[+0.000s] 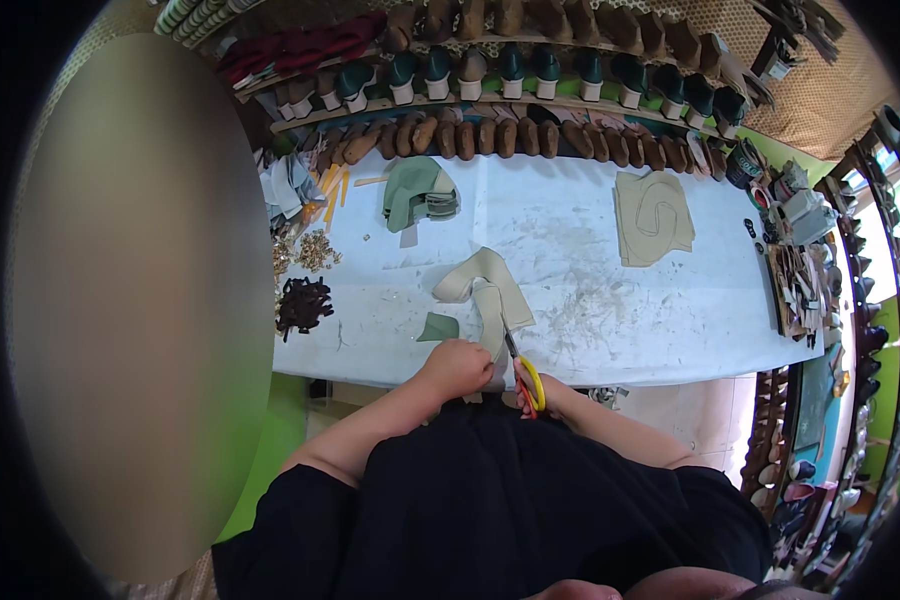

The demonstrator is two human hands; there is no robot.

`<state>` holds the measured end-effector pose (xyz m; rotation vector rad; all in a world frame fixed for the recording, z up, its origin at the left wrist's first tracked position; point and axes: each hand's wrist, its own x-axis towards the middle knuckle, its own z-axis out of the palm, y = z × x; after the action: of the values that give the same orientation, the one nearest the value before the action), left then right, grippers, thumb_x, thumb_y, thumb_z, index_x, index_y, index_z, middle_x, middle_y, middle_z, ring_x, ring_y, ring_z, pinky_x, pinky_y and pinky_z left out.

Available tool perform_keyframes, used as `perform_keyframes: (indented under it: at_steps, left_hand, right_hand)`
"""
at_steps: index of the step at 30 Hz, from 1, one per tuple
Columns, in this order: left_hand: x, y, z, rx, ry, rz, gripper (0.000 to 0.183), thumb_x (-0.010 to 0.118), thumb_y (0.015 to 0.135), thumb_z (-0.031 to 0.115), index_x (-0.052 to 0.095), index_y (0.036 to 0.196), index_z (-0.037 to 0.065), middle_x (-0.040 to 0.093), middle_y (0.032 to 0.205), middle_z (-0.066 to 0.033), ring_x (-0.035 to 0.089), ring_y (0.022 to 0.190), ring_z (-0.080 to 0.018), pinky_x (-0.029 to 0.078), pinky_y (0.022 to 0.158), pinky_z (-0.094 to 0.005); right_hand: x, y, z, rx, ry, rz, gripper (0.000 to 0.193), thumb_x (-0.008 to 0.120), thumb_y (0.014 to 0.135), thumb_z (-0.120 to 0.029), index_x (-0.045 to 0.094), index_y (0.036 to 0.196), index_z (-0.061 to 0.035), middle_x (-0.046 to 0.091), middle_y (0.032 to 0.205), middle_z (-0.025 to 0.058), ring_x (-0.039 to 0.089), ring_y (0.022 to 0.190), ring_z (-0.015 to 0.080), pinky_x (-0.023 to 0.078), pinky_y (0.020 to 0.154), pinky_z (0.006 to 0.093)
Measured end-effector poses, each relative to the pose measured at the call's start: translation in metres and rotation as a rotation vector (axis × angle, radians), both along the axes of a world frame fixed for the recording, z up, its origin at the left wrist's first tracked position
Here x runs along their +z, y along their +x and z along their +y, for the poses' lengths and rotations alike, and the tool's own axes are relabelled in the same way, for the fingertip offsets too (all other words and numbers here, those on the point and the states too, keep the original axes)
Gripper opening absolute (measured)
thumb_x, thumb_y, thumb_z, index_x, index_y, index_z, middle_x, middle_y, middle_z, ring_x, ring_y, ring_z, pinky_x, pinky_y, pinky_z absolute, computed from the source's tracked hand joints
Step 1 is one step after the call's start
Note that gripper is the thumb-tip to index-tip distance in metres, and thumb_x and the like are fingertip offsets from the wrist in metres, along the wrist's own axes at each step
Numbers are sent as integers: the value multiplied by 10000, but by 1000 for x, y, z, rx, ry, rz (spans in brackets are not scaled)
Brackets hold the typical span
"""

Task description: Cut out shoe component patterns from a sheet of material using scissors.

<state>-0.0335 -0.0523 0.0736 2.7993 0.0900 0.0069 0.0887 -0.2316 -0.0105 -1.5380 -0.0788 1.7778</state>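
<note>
A person is cutting a beige leather piece (487,292) at the near edge of a white desk (610,300), its long strip running away from the body toward the shelves of shoe lasts (530,70). The left hand (457,366) is clenching the strip's near end, just left of the cut. The right hand (537,392) is gripping yellow-handled scissors (522,370), blades pointing up along that strip, a small green scrap (438,327) lying just left of it.

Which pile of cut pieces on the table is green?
The far pile of cut pieces, below the shelves; the other pile, to its right, is beige.
</note>
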Motion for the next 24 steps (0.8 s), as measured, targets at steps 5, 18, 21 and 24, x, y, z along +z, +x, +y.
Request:
perform_keyframes:
  at_steps: [5,18,21,24]
  left_hand:
    - [-10,19,10,175,-52,88,276,639,845,317,682,887,48,692,943,-134,657,917,-338,519,814,-445]
    - [-66,23,-5,167,12,389,860,571,855,344,179,1522,-30,195,1594,-227,224,1477,-350,185,1193,-479]
    - [-49,26,-2,136,-26,444,822,532,878,346,179,1529,-12,181,1601,-219,218,1479,-351,186,1193,-477]
    - [-57,23,2,128,-42,450,782,501,904,347,184,1533,5,167,1606,-213,210,1481,-352,190,1192,-475]
  right_hand:
    - [-5,4,-2,66,47,-12,829,386,796,-869,492,887,-51,523,610,77,525,461,179,489,436,313]
    - [-8,1,-6,38,7,-60,845,403,809,-852,498,939,-22,527,622,81,526,462,180,479,433,304]
    - [-8,3,-8,46,6,-51,850,412,803,-854,503,939,-20,519,617,77,525,467,179,482,442,312]
    - [-5,5,-6,48,-14,-31,843,417,803,-852,503,928,-23,515,615,75,522,468,178,492,450,324]
